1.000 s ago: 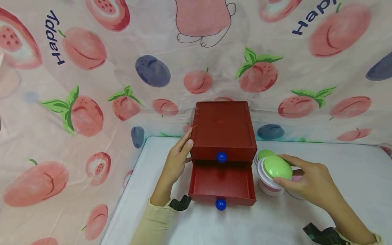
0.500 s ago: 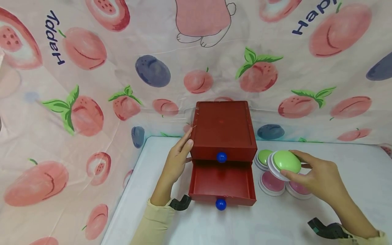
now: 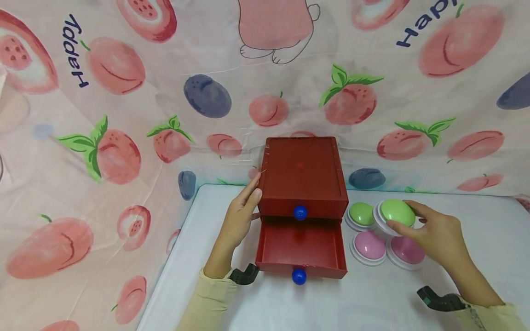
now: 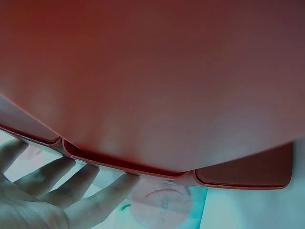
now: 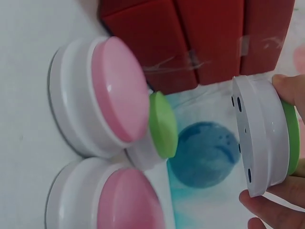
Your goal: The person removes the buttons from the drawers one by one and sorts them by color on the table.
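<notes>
My right hand (image 3: 443, 234) pinches a round white button with a green domed top (image 3: 396, 214) between thumb and fingers. It is held off the table, and the right wrist view shows its flat white underside (image 5: 248, 138) with small holes. Below and around it sit another green-topped button (image 3: 361, 214) and two pink-topped buttons (image 3: 370, 245). My left hand (image 3: 238, 216) rests with extended fingers against the left side of a dark red drawer box (image 3: 302, 172). The box's lower drawer (image 3: 300, 243) is pulled out, with nothing seen in it; the upper one is closed.
Blue ball knobs (image 3: 299, 276) mark the drawer fronts. The white table (image 3: 372, 303) ends at the back against a fruit-printed cloth (image 3: 232, 55), which also covers the left side. The grouped buttons stand close to the box's right side.
My right hand has carried the green-topped button rightward and slightly back, from over the front-left pink-topped button, uncovering both pink tops. My left hand and the drawer box have stayed put.
</notes>
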Demonstrator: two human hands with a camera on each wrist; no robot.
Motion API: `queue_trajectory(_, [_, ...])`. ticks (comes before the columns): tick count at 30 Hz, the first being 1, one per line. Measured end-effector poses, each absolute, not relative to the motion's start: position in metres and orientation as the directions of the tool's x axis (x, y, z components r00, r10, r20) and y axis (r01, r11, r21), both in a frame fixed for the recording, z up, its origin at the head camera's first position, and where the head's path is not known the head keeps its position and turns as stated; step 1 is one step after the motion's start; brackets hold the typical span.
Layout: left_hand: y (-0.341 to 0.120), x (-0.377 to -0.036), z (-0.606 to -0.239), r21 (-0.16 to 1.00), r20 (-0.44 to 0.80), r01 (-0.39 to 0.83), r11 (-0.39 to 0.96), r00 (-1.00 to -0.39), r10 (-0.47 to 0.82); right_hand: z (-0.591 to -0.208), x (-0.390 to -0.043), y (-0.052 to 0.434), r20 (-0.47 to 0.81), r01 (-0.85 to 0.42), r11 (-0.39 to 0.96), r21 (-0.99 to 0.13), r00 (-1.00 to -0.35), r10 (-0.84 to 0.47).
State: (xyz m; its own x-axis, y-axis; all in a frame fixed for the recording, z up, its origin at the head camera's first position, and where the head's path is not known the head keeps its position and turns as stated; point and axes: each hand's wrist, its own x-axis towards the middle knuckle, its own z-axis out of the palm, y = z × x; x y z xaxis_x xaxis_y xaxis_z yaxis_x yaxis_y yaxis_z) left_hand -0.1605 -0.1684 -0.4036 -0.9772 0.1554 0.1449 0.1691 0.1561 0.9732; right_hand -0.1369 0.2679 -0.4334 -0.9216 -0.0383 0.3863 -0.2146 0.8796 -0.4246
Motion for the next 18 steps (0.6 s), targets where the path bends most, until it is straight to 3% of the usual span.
queue_trajectory(18, [-0.168,-0.160,-0.404,0.974,0.143,0.167,0.152,-0.978,0.152,-0.460,-0.158,0.283,0.274,-0.079,0.898,-0.432,-0.961,0.048])
